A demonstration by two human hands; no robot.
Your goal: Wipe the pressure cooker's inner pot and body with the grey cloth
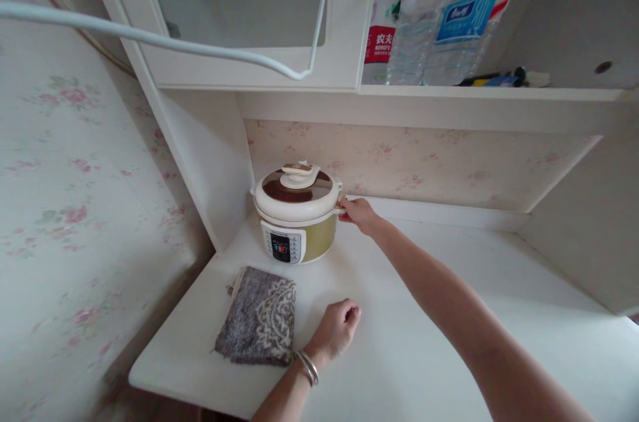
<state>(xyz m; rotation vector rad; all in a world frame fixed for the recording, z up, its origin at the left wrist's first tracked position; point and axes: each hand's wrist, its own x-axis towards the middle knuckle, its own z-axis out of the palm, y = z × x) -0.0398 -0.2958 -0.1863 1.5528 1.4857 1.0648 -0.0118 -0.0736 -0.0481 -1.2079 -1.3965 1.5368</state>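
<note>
An electric pressure cooker with a green body, cream rim and brown lid stands at the back left of the white counter. Its lid is on, and a control panel faces forward. My right hand reaches to the cooker's right side, with its fingers closed at the side handle; the fingertips are partly hidden. Lower down, my left hand is curled into a loose fist over the counter, with nothing showing in it and bangles at the wrist. A folded grey patterned cloth lies left of that hand, in front of the cooker.
Overhead, a cabinet shelf holds several plastic bottles and some small items. A white cable hangs across the upper left. The counter ends in a rounded corner at the lower left, near a floral-papered wall.
</note>
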